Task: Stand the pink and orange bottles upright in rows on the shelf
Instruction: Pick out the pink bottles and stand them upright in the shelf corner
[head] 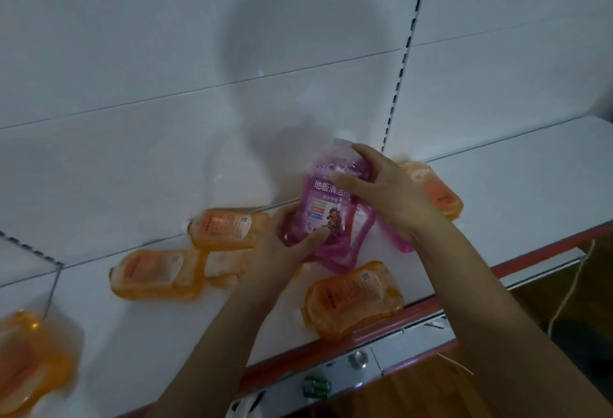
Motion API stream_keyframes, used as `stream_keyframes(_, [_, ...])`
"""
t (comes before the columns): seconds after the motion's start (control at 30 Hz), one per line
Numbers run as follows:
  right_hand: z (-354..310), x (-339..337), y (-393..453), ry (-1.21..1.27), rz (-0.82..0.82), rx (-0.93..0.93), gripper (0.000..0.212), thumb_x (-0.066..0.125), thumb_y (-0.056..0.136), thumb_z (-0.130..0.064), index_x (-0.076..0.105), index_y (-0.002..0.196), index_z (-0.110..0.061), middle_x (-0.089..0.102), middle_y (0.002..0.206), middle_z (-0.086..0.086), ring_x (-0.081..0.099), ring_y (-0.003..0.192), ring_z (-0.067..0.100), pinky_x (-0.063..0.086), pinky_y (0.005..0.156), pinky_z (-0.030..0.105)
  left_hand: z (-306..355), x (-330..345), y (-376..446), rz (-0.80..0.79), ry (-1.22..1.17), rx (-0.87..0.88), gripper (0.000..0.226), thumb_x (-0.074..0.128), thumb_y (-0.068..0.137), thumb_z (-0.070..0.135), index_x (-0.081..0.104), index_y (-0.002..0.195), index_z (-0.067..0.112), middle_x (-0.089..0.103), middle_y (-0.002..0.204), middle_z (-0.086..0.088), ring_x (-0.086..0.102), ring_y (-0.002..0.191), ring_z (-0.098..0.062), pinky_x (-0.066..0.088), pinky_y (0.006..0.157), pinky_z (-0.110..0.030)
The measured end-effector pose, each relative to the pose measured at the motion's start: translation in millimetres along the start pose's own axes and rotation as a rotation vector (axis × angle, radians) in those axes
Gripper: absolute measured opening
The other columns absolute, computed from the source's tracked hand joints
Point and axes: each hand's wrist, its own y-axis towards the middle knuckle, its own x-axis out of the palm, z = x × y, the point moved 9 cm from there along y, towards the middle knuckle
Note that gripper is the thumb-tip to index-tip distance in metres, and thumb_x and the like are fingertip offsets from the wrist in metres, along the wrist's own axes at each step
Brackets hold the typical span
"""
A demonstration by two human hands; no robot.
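Pink bottle (pixel 328 205) upright, mid-shelf, both hands on it. Left hand (pixel 292 242) curled round base, thumb across label. Right hand (pixel 384 195) wrapped round shoulder just under cap. Orange bottles (pixel 229 227) lying flat all round on white shelf (pixel 497 179), one (pixel 353 298) at red front edge.

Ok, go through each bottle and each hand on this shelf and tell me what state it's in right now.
Pink bottle: held up off the shelf, cap up, label facing the camera.
Left hand: grips the pink bottle's lower end.
Right hand: grips its upper part.
Orange bottles: lying flat.
Orange bottle at far left: blurred, posture unclear.
Shelf: no bottle standing yet.
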Motion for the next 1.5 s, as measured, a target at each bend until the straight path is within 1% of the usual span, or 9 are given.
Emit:
stream_keyframes(0.3, [5.2,168.0,20.6,0.022,-0.405,-0.025,0.076,0.089,0.066,-0.035,0.054,0.132,-0.020,0.067,0.124,0.003,0.067,0.112,0.020,0.054,0.094,0.044,-4.8,-126.1,-71.9,0.284,0.030,-0.002,0.054,0.086,0.075,0.021,0.063,0.124,0.016,0.074,0.112,-0.004,0.071,0.105,-0.025,0.060,0.088,-0.044])
stream_keyframes(0.4, [-2.8,239.3,3.8,0.073,-0.489,-0.036,0.068,0.089,0.063,-0.039,0.059,0.123,-0.033,0.068,0.121,-0.002,0.068,0.109,0.016,0.056,0.093,0.043,2.3,-174.0,-119.9,0.407,0.024,0.034,0.049,0.084,0.075,0.023,0.065,0.121,0.022,0.075,0.109,0.000,0.073,0.101,-0.019,0.061,0.084,-0.037])
stream_keyframes(0.6, [-27.7,394.0,-65.2,0.050,-0.723,-0.055,0.055,0.080,0.078,-0.027,0.058,0.126,-0.013,0.071,0.115,0.006,0.070,0.105,0.023,0.056,0.092,0.047,5.0,-277.1,-237.9,0.664,-0.034,0.077,0.043,0.081,0.079,0.017,0.064,0.118,0.026,0.077,0.103,0.003,0.074,0.095,-0.015,0.059,0.076,-0.024])
stream_keyframes(0.73, [-27.9,494.4,-118.4,0.048,-0.814,-0.029,0.067,0.083,0.068,-0.042,0.059,0.123,-0.014,0.072,0.113,0.007,0.070,0.103,0.027,0.055,0.091,0.053,5.2,-348.6,-319.3,0.803,0.016,0.107,0.042,0.083,0.078,0.023,0.064,0.115,0.029,0.076,0.100,0.011,0.074,0.090,-0.007,0.059,0.077,-0.023])
stream_keyframes(1.03, [-27.8,654.8,-198.7,-0.009,-0.940,-0.096,0.057,0.080,0.075,-0.032,0.060,0.125,-0.013,0.072,0.113,0.009,0.070,0.103,0.028,0.055,0.091,0.053,-21.7,-470.7,-436.1,0.861,-0.031,0.100,0.043,0.079,0.083,0.016,0.061,0.120,0.028,0.075,0.101,0.013,0.072,0.093,-0.004,0.055,0.071,-0.015])
stream_keyframes(1.17, [-27.5,695.5,-188.9,-0.092,-0.910,-0.165,0.059,0.081,0.076,-0.029,0.059,0.129,-0.015,0.071,0.114,0.002,0.071,0.102,0.018,0.059,0.087,0.042,-31.9,-524.4,-431.1,0.862,0.079,0.062,0.041,0.081,0.081,0.024,0.058,0.109,0.040,0.072,0.096,0.021,0.069,0.089,0.007,0.052,0.069,-0.009])
stream_keyframes(1.37, [-5.2,746.0,-144.3,-0.314,-0.821,-0.256,0.052,0.085,0.071,-0.034,0.056,0.114,-0.030,0.065,0.106,-0.014,0.066,0.091,-0.007,0.055,0.077,0.013,-50.7,-609.7,-387.6,0.823,0.268,0.000,0.049,0.085,0.078,0.022,0.057,0.118,0.030,0.070,0.100,0.017,0.067,0.085,0.009,0.052,0.069,-0.011])
stream_keyframes(1.43, [4.2,759.0,-129.5,-0.306,-0.776,-0.272,0.061,0.087,0.067,-0.029,0.058,0.120,-0.021,0.061,0.107,-0.011,0.060,0.098,-0.013,0.048,0.084,0.008,-57.6,-633.7,-372.7,0.821,0.325,-0.031,0.051,0.085,0.077,0.027,0.058,0.120,0.030,0.070,0.105,0.016,0.068,0.090,0.005,0.054,0.078,-0.018])
stream_keyframes(1.5, [12.6,769.4,-122.9,-0.309,-0.744,-0.319,0.059,0.086,0.069,-0.008,0.057,0.120,-0.010,0.055,0.101,-0.018,0.051,0.093,-0.026,0.035,0.082,-0.006,-62.9,-651.7,-361.8,0.852,0.452,-0.054,0.054,0.083,0.078,0.031,0.058,0.126,0.026,0.067,0.115,0.013,0.064,0.099,-0.003,0.052,0.086,-0.024])
